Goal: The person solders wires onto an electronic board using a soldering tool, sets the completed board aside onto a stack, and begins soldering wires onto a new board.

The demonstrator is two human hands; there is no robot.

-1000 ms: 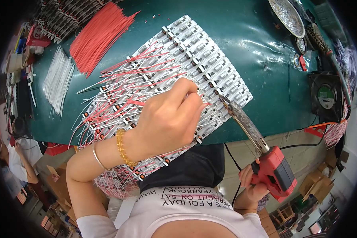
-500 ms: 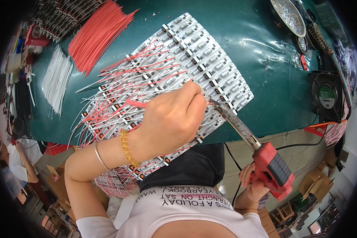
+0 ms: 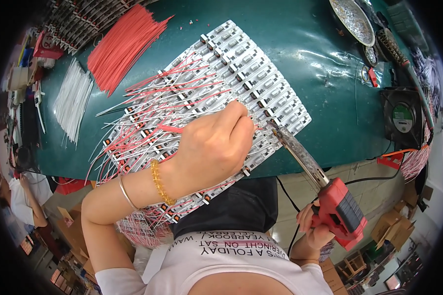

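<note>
A panel of white circuit boards (image 3: pixel 275 91) lies slanted at the table's front edge, with thin red and white wires spread over its left part. Over its middle, my left hand (image 3: pixel 214 142) is closed in a pinch on red wires (image 3: pixel 170 129), and a short red end peeks out by the fingertips. In my right hand (image 3: pixel 314 228) is a red soldering gun (image 3: pixel 337 214), gripped by its handle. Its dark tip sits over the boards, a little to the right of my left fingertips. Whether the tip touches a board I cannot tell.
Bundles of red wires (image 3: pixel 125 46) and white wires (image 3: pixel 73 103) lie at the left on the green table (image 3: pixel 325 98). Far right are a metal dish (image 3: pixel 354 22), a coil holder (image 3: pixel 393 46) and a black fan (image 3: pixel 402 118). A black cable (image 3: pixel 374 180) runs behind the gun.
The soldering gun's tip has moved slightly right, away from my left fingertips. My left hand keeps its pinch over the boards. The whole view has shifted a little.
</note>
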